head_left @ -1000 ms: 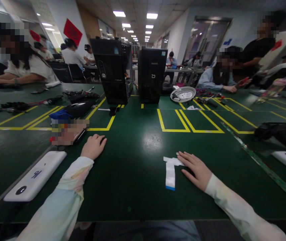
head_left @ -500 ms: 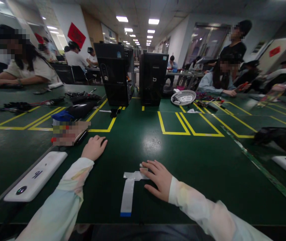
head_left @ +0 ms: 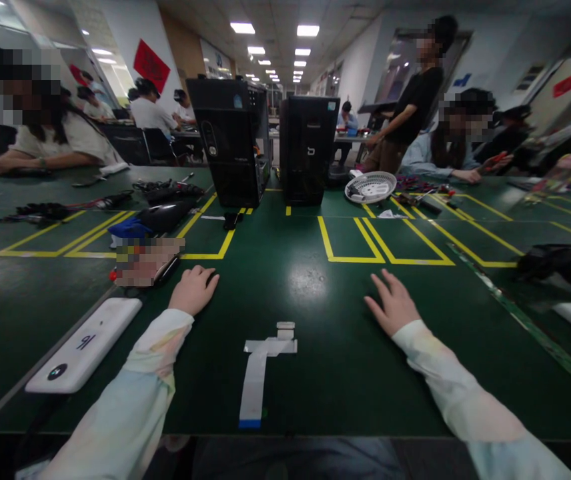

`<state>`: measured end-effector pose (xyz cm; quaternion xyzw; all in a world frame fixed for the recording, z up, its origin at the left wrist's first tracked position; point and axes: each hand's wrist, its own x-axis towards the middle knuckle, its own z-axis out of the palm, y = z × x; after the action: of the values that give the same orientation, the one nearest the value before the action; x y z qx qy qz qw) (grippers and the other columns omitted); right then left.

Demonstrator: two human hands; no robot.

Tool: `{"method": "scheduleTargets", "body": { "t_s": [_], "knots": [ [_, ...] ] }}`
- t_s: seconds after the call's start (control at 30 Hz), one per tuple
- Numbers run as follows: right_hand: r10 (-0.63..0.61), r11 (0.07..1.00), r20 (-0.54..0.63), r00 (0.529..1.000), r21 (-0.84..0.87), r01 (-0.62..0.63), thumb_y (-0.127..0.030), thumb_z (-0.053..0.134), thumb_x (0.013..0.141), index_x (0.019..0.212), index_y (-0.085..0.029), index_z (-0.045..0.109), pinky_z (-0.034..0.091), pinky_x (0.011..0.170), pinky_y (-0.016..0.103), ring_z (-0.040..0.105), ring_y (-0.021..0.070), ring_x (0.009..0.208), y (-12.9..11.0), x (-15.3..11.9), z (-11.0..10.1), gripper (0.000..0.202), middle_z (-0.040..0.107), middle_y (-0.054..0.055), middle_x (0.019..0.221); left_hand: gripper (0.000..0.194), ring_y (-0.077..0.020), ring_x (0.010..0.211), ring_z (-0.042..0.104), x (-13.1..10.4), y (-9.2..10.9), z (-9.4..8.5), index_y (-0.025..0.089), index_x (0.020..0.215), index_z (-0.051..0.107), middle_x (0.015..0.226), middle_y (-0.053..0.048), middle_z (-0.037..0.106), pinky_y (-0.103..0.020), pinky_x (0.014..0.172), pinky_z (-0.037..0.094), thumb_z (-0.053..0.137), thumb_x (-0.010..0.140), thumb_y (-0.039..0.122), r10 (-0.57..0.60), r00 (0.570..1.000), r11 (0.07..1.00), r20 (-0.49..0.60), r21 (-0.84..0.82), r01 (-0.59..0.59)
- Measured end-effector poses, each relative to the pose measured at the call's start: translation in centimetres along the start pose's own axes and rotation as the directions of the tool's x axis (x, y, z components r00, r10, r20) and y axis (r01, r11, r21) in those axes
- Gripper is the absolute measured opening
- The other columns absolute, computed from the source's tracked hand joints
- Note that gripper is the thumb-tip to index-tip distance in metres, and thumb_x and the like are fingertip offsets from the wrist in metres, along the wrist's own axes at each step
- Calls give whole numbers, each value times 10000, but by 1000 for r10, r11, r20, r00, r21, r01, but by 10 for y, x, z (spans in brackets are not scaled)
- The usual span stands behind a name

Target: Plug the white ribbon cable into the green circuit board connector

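My left hand (head_left: 193, 290) rests on the green table (head_left: 315, 393), fingers slightly bent and thumb apart, holding nothing. It is nearest to a pouch-like item (head_left: 148, 262) with a blurred-out surface. On the right, my right hand (head_left: 393, 301) is at the table with fingers apart and nothing in it, just in front of the yellow tape marks. Between the hands and closer to me lies a folded white flat ribbon cable (head_left: 253, 387) with a blue end. Small connector pieces (head_left: 285, 329) show at its upper right. Neither hand touches the cable.
Two black computer towers (head_left: 230, 147) (head_left: 308, 150) stand at the back centre. A white power bank (head_left: 85, 343) lies on the left. A white round basket (head_left: 370, 187), dark cables (head_left: 165, 191) and a black item (head_left: 563, 267) lie around. People sit and stand beyond.
My right hand has left the ribbon cable and moved forward and to the right, uncovering the connector pieces. My left hand stays in place. The standing person has shifted left.
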<state>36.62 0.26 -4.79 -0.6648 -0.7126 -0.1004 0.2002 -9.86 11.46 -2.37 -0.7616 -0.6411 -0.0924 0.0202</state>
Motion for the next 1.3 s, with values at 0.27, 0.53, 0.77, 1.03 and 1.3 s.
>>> {"method": "scheduleTargets", "body": {
  "t_s": [0.27, 0.53, 0.77, 1.03, 1.3],
  "knots": [
    [607, 753, -5, 795, -317, -577, -444, 281, 936, 1372, 50, 381, 244, 1068, 528, 222, 432, 1362, 128, -30, -44, 666, 270, 333, 1440, 579, -296, 1071, 522, -1, 1, -1, 147, 1280, 555, 1149, -147, 577, -399, 862, 468, 254, 917, 482, 5, 1000, 1000, 1, 12, -5],
    [716, 666, 65, 695, -361, -653, -501, 269, 909, 1353, -45, 473, 325, 1040, 486, 420, 386, 1262, 154, -37, -36, 668, 429, 244, 1396, 575, -305, 1058, 516, -1, 0, 4, 124, 1265, 565, 1146, -158, 576, -435, 885, 451, 253, 911, 452, 12, 1000, 999, -18, 44, -11],
    [749, 604, -55, 660, -352, -715, -486, 289, 901, 1382, -28, 404, 252, 1075, 480, 263, 391, 1356, 159, -42, -38, 674, 316, 267, 1450, 582, -293, 1052, 525, 0, -1, 4, 129, 1271, 564, 1146, -151, 581, -401, 848, 470, 253, 914, 468, 18, 1000, 999, -17, 39, -17],
    [769, 609, 39, 638, -345, -714, -509, 295, 912, 1327, 21, 483, 350, 956, 475, 431, 415, 1233, 177, -44, -47, 698, 430, 321, 1346, 593, -297, 1058, 526, -1, 1, 2, 124, 1277, 559, 1145, -156, 585, -407, 845, 476, 255, 910, 477, 14, 1000, 1000, -17, 25, -13],
    [661, 722, 82, 746, -342, -602, -512, 327, 897, 1316, 42, 488, 388, 944, 450, 496, 393, 1185, 181, -61, -47, 713, 486, 321, 1303, 590, -294, 1059, 525, 0, 0, 2, 139, 1291, 548, 1147, -149, 582, -403, 846, 477, 259, 910, 486, 11, 1000, 1000, -6, 20, -11]
  ]
}}
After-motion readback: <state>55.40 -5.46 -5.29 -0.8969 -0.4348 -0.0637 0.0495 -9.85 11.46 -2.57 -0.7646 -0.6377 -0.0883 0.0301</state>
